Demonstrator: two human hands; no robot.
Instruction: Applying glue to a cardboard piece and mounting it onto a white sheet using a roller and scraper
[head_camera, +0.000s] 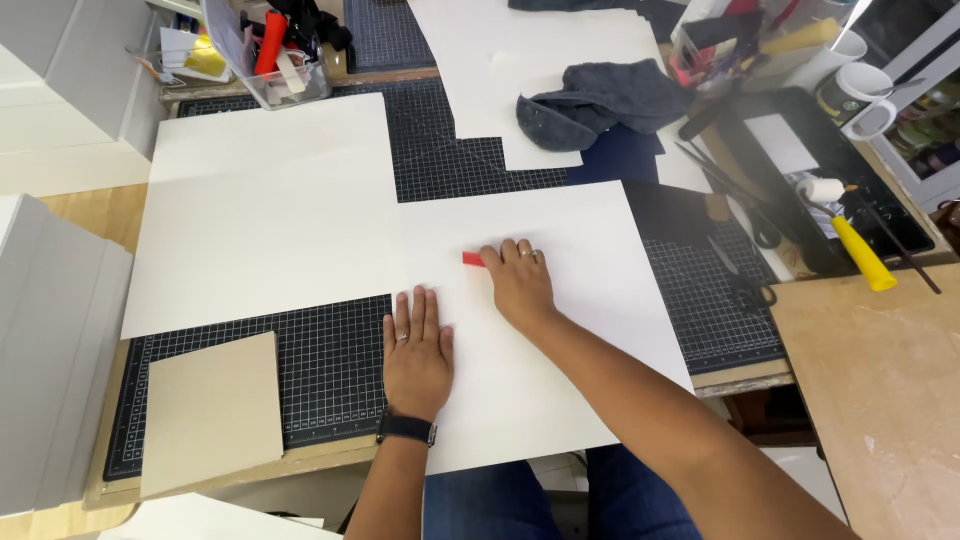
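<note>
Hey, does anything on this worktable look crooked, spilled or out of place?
Nothing is spilled or damaged. The one oddity: a grey cloth lies crumpled on the white sheets at the table's far side. The white sheet under both hands overhangs the near table edge.

We see only tip of red tool (472, 259); rest hidden under our right hand (520, 285). Near edge of white sheet (560, 330) covered by right forearm. Clear bin (262, 50) contents cut off at top edge. Mug (862, 95) markings too small to tell.

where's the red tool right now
In the head view the red tool lies mid-frame on the white sheet, under the right hand's fingertips, just beyond the left hand.
</note>
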